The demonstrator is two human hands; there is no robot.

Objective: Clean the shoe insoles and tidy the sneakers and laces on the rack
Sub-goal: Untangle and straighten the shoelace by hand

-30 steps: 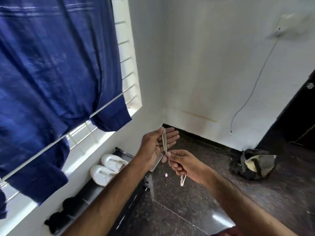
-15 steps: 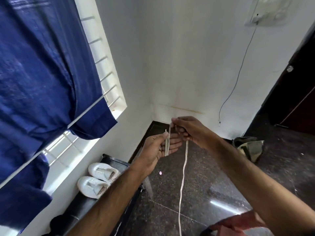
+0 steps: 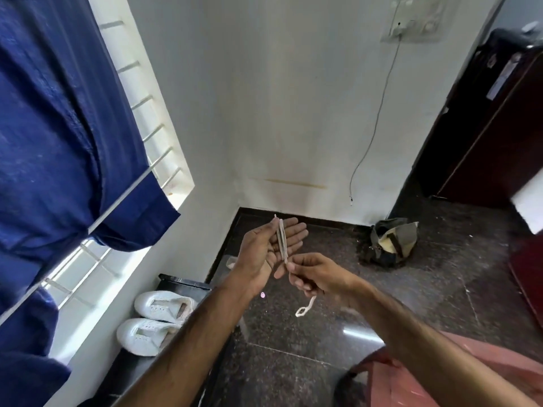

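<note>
A white shoelace [image 3: 282,241] runs in several strands across my left hand [image 3: 269,248], between thumb and straight fingers, palm facing right. My right hand [image 3: 316,274] pinches the lace just below the left palm, and a short looped end [image 3: 305,308] hangs beneath its fist. Two white sneakers [image 3: 158,318] without laces stand side by side on the black shoe rack [image 3: 185,284] under the window, at the lower left of my arms.
A blue curtain [image 3: 58,127] hangs over the barred window at left. A dark bag [image 3: 390,242] lies on the speckled dark floor near the wall corner. A cable [image 3: 376,118] dangles from a wall socket. A dark door stands at right.
My right hand has come down from above the left fingertips to below the left palm, laying another turn of lace over the hand. The long hanging tail is now a short loop.
</note>
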